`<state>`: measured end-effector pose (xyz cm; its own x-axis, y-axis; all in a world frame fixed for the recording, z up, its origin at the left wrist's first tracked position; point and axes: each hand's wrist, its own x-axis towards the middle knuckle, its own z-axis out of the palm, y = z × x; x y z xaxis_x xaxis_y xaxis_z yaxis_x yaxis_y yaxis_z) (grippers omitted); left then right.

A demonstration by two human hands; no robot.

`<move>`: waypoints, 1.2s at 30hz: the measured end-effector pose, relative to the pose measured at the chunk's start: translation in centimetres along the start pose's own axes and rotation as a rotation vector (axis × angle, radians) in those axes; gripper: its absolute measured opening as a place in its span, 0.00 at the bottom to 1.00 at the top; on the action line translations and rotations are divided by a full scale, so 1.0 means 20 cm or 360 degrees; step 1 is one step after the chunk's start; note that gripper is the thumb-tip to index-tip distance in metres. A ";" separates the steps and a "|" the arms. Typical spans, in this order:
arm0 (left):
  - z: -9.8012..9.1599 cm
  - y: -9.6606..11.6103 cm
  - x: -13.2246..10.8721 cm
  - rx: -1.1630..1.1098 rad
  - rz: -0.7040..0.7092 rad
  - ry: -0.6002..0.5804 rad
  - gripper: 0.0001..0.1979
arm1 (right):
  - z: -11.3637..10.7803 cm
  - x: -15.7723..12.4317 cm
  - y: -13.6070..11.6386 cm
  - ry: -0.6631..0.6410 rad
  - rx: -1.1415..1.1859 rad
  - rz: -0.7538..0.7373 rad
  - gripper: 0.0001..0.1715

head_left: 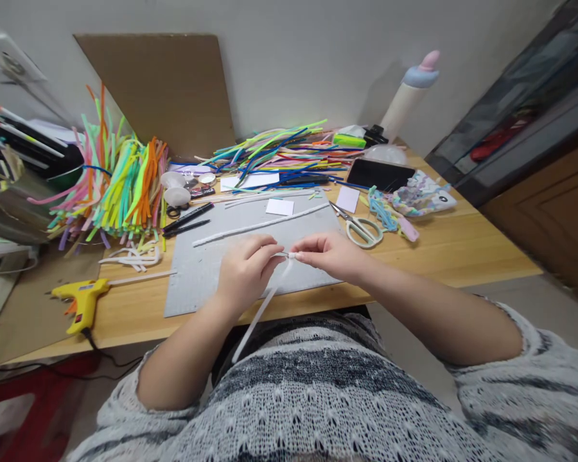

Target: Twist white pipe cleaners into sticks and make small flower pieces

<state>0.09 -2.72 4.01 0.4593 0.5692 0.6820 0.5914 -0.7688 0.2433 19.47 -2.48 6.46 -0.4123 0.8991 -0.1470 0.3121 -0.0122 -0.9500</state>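
Over the grey mat, my right hand [334,255] pinches the small white coiled end of a fuzzy pipe cleaner [255,322]. The rest of this pipe cleaner hangs down past the table's front edge toward my lap. Facing it, my left hand [248,269] is closed, its fingertips on a thin dark rod [284,254] that reaches to the coil; whether the rod runs through the coil is too small to tell. Another white pipe cleaner [260,224] lies across the grey cutting mat [192,282], behind my hands.
Scissors [363,231] lie right of the mat, beside a phone [380,174]. A yellow glue gun [81,301] with a cord rests at left. Bundled colourful pipe cleaners [125,186] stand behind it, and a loose pile [289,151] lies along the wall. Black pens [187,221] touch the mat.
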 end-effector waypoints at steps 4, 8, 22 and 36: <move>0.01 0.00 -0.01 0.0020 0.0020 0.0055 0.04 | 0.01 0.00 0.03 0.0012 0.0016 -0.0029 0.12; 0.02 -0.01 -0.02 0.0055 0.0047 0.0086 0.02 | 0.01 0.00 0.04 0.0020 0.0014 -0.0036 0.11; 0.03 0.05 -0.03 -0.0013 -0.0040 0.0140 0.04 | 0.03 -0.02 0.05 0.0026 -0.0026 -0.0089 0.11; 0.03 0.01 -0.03 -0.0347 -0.0198 -0.0060 0.04 | 0.03 -0.01 0.06 0.0032 -0.0076 -0.0110 0.11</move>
<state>0.29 -2.99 3.25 0.4189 0.6705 0.6123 0.4899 -0.7347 0.4693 19.40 -3.02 5.20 -0.4172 0.9057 -0.0753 0.3239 0.0708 -0.9435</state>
